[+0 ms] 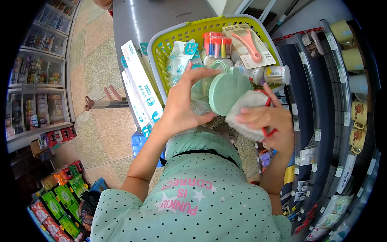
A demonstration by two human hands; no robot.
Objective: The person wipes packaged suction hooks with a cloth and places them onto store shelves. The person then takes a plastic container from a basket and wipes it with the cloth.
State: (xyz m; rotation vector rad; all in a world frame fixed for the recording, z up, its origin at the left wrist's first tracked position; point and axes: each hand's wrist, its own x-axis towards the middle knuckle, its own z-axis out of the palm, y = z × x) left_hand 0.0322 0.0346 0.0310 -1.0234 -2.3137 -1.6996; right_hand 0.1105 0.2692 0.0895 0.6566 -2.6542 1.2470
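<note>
My left hand [185, 97] is closed round a clear container with a round mint-green lid [229, 92], tilted over the near edge of a yellow-green basket [159, 78]. In my right hand [269, 121] is a light grey cloth [246, 115] with red edging, pressed near the lid's right side. Inside the basket lie a peeler [250, 46] with a pink handle on a card, red-capped tubes [217, 44], a white and teal package [183, 60] and tubs of cotton swabs [276, 75].
The basket stands on a grey counter [141, 20]. Long white boxes [139, 86] lean left of it, above a blue container [139, 143]. Shelves with yellow mugs [358, 113] line the right. Display shelves [44, 72] and green packs [64, 195] are at left.
</note>
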